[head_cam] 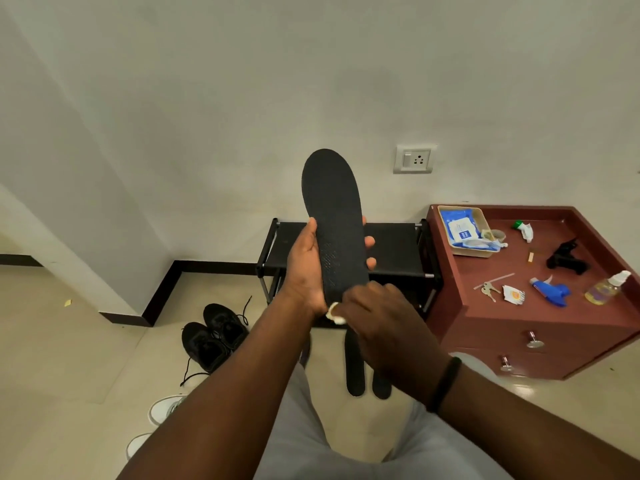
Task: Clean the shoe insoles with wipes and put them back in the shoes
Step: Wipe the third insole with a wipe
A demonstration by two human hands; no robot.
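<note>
your left hand (304, 268) grips the black insole (334, 216) upright in front of the black shoe rack (394, 244), thumb on one edge and fingertips curled round the other; your right hand (384, 323) pinches a white wipe (335, 314) against the insole's lower end. two more insoles (356, 368) lie on the floor just before the rack; the black shoes (214, 334) sit left of it; the wipes pack (462, 228) rests in a tray (483, 216) on the red cabinet (519, 327) right of it.
</note>
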